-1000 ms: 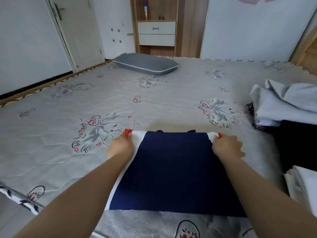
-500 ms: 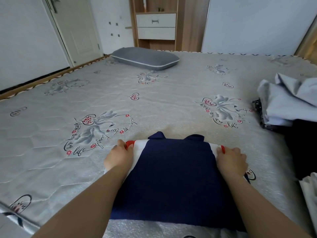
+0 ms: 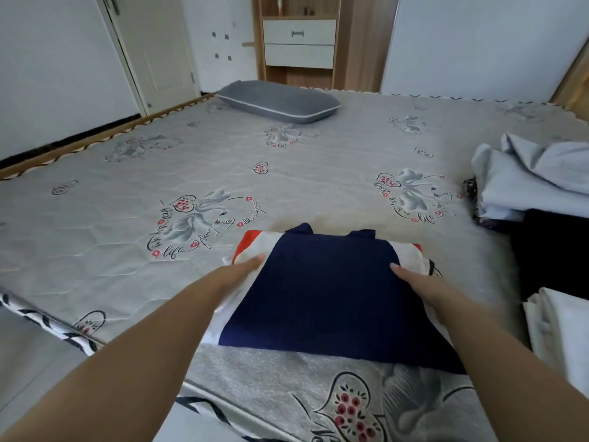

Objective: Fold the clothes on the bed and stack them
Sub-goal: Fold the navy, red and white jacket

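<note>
Head view: the folded navy garment is laid near the bed's front edge, long axis running away from it; flat left hand and right hand are pressed on its side edges, equally near.

This is looking like a bedroom in a home: a wide bed in a grey quilted cover printed with swans and red hearts is filling most of the view, and a grey pillow is lying at its far side. Beyond it a pale panelled door is standing shut, a wooden cabinet with white drawers is sitting against the plain wall, and loose clothes are lying heaped at the bed's right edge
</note>
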